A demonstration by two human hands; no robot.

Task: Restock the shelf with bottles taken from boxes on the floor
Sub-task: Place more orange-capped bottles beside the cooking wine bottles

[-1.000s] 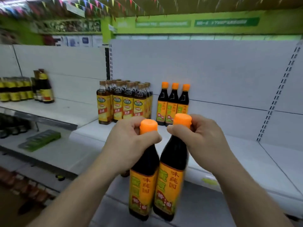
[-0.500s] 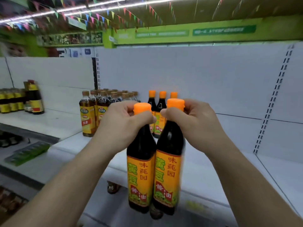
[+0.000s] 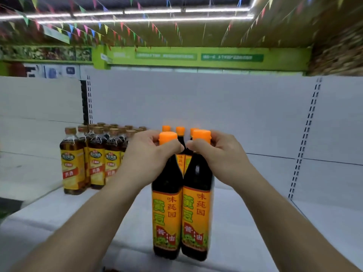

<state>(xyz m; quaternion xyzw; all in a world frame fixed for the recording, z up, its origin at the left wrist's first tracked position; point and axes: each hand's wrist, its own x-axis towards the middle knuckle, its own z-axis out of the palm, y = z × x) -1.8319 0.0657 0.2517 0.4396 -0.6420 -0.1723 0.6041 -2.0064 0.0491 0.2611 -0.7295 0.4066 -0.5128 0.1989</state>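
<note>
**Left arm:** bare forearm, reaching forward from the lower left and rising to the wrist at centre.
**Left hand** point(image 3: 149, 154): fingers and thumb curled tight round the neck of the left bottle point(image 3: 167, 213), just under its orange cap.
**Right arm:** bare forearm, reaching in from the lower right at a matching angle.
**Right hand** point(image 3: 218, 154): fingers wrapped round the neck and cap of the right bottle point(image 3: 196, 213), thumb laid across the front.
**Held bottles:** dark liquid, orange caps, orange labels with green and red print. Both are upright and side by side, bodies touching, at the front of the white shelf point(image 3: 78, 222). Whether their bases rest on it cannot be told.
**Three orange-capped bottles** point(image 3: 180, 132): same kind, in a row directly behind the hands, largely hidden.
**Brown-capped bottles** point(image 3: 96, 160): a block several rows deep, yellow labels, standing on the shelf to the left.
**Back panel** point(image 3: 216, 114): white, with slotted uprights.
</note>
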